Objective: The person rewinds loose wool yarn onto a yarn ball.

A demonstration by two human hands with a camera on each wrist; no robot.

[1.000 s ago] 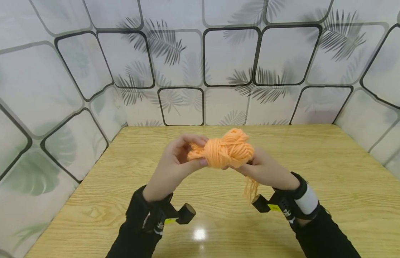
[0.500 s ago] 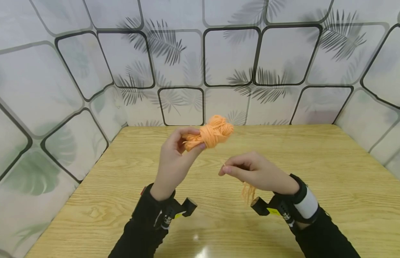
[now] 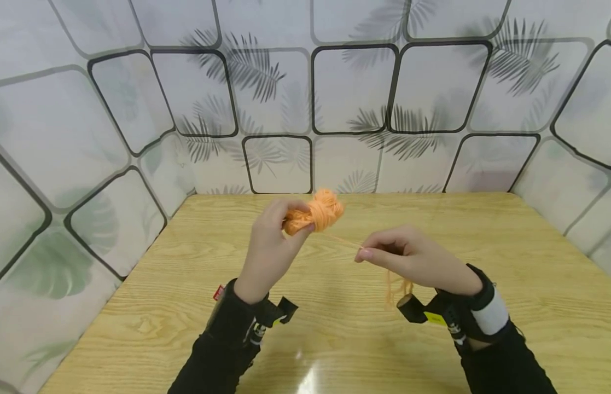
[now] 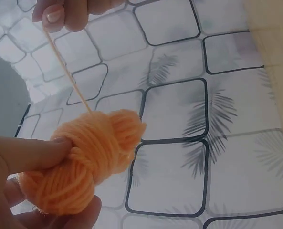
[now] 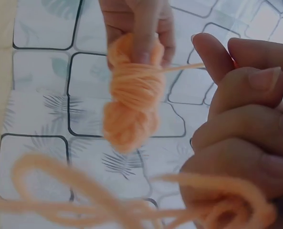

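A small skein of orange yarn (image 3: 326,210), wrapped round its middle, is held up above the table. My left hand (image 3: 273,243) grips its near end between thumb and fingers. From the wrapped middle a single strand (image 4: 67,71) runs taut to my right hand (image 3: 408,257), which pinches it between thumb and forefinger, lower and to the right. Loose loops of yarn (image 5: 79,186) hang beneath the right hand, and in the right wrist view they look large and blurred in front of its curled fingers (image 5: 246,129).
The wooden table (image 3: 162,306) reaches back to a wall covering (image 3: 347,87) with dark rounded outlines and leaf prints, which also rises along both sides. Each wrist wears a black strap with a small camera (image 3: 411,307). A small red tag (image 3: 219,293) shows by the left cuff.
The right hand has let go of the skein's body and moved right and down, drawing out a strand. The left hand has shifted the skein leftward, and its far end now tilts up.
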